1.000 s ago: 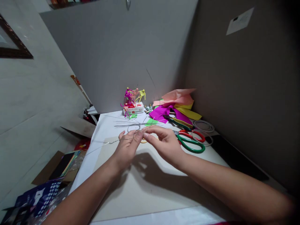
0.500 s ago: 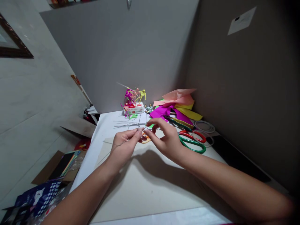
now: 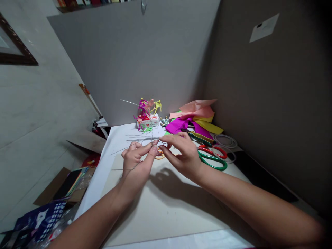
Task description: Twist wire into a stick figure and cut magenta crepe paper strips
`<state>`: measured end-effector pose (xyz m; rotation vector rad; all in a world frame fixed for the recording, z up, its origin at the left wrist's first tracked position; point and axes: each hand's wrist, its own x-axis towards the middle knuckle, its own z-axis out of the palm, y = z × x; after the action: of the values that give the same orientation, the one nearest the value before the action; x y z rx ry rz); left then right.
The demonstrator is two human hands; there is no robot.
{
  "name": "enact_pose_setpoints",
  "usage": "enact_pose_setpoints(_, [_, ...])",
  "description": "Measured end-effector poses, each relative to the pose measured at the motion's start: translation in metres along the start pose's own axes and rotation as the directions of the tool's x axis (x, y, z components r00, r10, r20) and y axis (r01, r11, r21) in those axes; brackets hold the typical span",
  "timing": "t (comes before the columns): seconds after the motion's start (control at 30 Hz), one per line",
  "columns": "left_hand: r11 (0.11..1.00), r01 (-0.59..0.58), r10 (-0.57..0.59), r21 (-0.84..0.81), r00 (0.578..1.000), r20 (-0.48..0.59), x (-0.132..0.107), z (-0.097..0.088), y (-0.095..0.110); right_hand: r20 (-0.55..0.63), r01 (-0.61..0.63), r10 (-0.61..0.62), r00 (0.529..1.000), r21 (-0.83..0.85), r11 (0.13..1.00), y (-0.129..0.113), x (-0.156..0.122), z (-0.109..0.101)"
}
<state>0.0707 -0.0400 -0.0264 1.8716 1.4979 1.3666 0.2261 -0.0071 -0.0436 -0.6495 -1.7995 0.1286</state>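
Note:
My left hand [image 3: 137,164] pinches a thin twisted metal wire [image 3: 135,166] between thumb and fingers, above the board. One twisted strand trails back across that hand, and thin ends stick out to its left and upward. Just to the right, my right hand [image 3: 184,154] has its thumb and index finger apart, the tips close to the wire. Whether those tips touch it I cannot tell. Behind the hands lie several loose straight wires [image 3: 133,139]. An orange scissor handle [image 3: 160,157] shows partly between the hands.
A pale board [image 3: 155,214] covers the white table. Small colourful wire figures [image 3: 146,105] stand on a box [image 3: 147,121] at the back. Crepe paper [image 3: 197,109], green-handled scissors [image 3: 216,166], wire coils [image 3: 225,140] and a black flat object [image 3: 259,176] lie right. Grey panels rise behind and right.
The wire ends in my left hand have swung to new angles as that hand turned. My right hand's fingers have come a little lower and closer to the wire.

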Motion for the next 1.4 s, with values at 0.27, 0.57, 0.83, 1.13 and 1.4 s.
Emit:
enact_pose_setpoints(0.27, [0.908, -0.152, 0.199, 0.39, 0.977, -0.083, -0.004, 0.004, 0.004, 0.068, -0.178, 0.177, 0.982, 0.013, 0.984, -0.006, 0.002, 0.002])
enact_pose_setpoints(0.57, [0.853, -0.214, 0.29, 0.477, 0.953, -0.091, -0.006, 0.003, 0.005, 0.105, -0.143, 0.147, 0.984, -0.042, 0.989, -0.006, -0.001, 0.002])
enact_pose_setpoints(0.83, [0.856, -0.191, 0.297, 0.481, 0.943, -0.153, -0.004, 0.004, 0.004, 0.16, -0.298, 0.285, 0.945, 0.067, 0.952, -0.009, 0.0, 0.003])
enact_pose_setpoints(1.13, [0.781, -0.282, 0.36, 0.558, 0.932, -0.033, 0.005, -0.002, 0.004, 0.575, -0.806, 0.6, 0.556, 0.55, 0.22, -0.009, 0.004, 0.007])
enact_pose_setpoints(1.4, [0.9, -0.249, 0.219, 0.357, 0.968, 0.125, 0.016, -0.018, 0.0, 0.775, -0.819, 0.389, 0.499, 0.568, -0.082, -0.004, 0.007, 0.001])
